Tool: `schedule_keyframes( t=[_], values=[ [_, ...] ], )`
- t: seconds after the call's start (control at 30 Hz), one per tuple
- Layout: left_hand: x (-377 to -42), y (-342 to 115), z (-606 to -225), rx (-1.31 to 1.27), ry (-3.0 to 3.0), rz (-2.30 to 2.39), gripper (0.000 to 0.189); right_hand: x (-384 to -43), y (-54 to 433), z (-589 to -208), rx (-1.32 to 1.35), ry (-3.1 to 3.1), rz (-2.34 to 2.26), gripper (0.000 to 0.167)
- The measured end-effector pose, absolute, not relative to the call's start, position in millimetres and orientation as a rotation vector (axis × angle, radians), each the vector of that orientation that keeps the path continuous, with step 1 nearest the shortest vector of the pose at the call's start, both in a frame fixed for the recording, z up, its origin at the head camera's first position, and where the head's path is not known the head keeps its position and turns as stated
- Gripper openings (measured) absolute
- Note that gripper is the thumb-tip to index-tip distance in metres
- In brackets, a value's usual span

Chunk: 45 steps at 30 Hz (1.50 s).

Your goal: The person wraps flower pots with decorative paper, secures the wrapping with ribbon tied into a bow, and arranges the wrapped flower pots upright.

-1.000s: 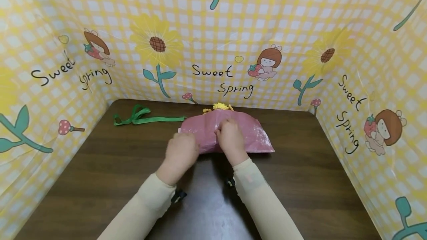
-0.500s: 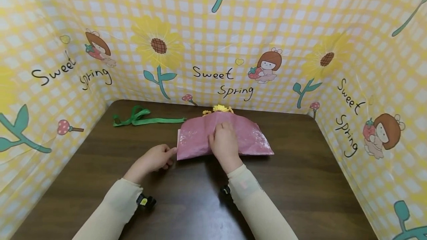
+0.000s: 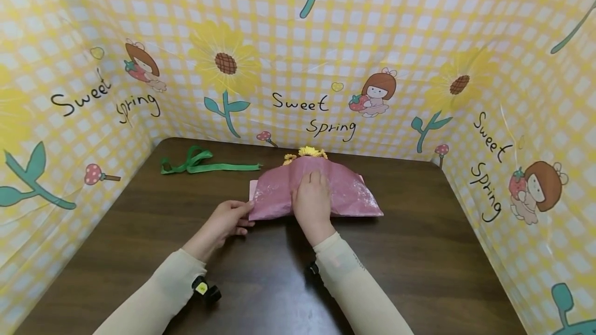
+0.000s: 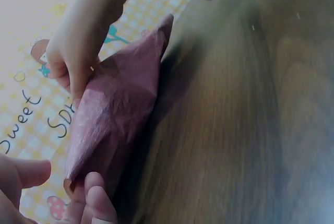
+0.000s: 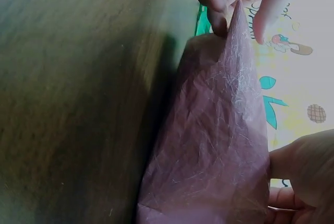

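Observation:
A sheet of pink wrapping paper (image 3: pixel 274 193) with whitish scuffs is folded over on the table. Yellow flowers (image 3: pixel 308 152) peek out behind its far edge. My right hand (image 3: pixel 313 198) grips the paper near its middle, thumb on the left side and fingers bent over it. At the left corner of the paper is my left hand (image 3: pixel 228 221), its fingertips right at the edge. In the left wrist view that hand's thumb (image 4: pixel 32 174) stands apart from its fingers (image 4: pixel 99 200), which lie beside the corner. The flower stems are hidden.
A looped green ribbon (image 3: pixel 200 166) lies on the dark wooden table (image 3: pixel 410 252) at the back left, its end close to the paper. A yellow checked cloth (image 3: pixel 288 56) with printed flowers walls in the back and both sides.
My left hand has let go of the paper's front, moved left and come back to its left corner. The paper's left part has spread out. My right hand stays at the middle.

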State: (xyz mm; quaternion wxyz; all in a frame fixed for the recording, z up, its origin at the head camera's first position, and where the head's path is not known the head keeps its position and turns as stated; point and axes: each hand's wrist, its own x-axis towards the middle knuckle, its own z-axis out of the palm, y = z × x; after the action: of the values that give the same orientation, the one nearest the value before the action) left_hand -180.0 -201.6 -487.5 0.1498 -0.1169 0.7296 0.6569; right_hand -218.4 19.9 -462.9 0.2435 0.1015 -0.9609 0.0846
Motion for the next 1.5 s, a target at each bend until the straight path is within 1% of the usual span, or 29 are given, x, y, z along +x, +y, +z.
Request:
schedule_keyframes(
  t=[0.1,0.33,0.5,0.57,0.67,0.73,0.93,1.1,1.33,1.5],
  values=[
    [-183,-198,-488,-0.335,2.022,1.934,0.056,-220,19,-467,0.271,-2.613,0.229,0.039],
    [-192,-188,-489,-0.356,1.961,1.965,0.042,-219,18,-467,0.266,-2.608,0.215,0.040],
    [-200,-181,-490,-0.414,1.870,1.999,0.043,-219,18,-468,0.254,-2.588,0.215,0.040],
    [-202,-179,-491,-0.427,1.867,1.999,0.038,-218,17,-469,0.243,-2.583,0.217,0.041],
    [-205,-178,-492,-0.425,1.892,1.986,0.021,-218,15,-470,0.231,-2.595,0.210,0.043],
    [-205,-177,-492,-0.421,1.909,1.978,0.014,-219,15,-471,0.231,-2.603,0.208,0.043],
    [-205,-179,-491,-0.442,1.938,1.953,0.011,-221,17,-469,0.265,-2.589,0.237,0.041],
    [-206,-177,-491,-0.430,1.950,1.909,0.016,-221,19,-466,0.267,-2.590,0.299,0.037],
    [-205,-175,-491,-0.423,2.075,1.805,0.021,-214,20,-467,0.334,-2.619,0.207,0.055],
    [-204,-171,-489,-0.398,2.159,1.782,0.020,-213,20,-471,0.315,-2.638,0.150,0.055]
  ],
)
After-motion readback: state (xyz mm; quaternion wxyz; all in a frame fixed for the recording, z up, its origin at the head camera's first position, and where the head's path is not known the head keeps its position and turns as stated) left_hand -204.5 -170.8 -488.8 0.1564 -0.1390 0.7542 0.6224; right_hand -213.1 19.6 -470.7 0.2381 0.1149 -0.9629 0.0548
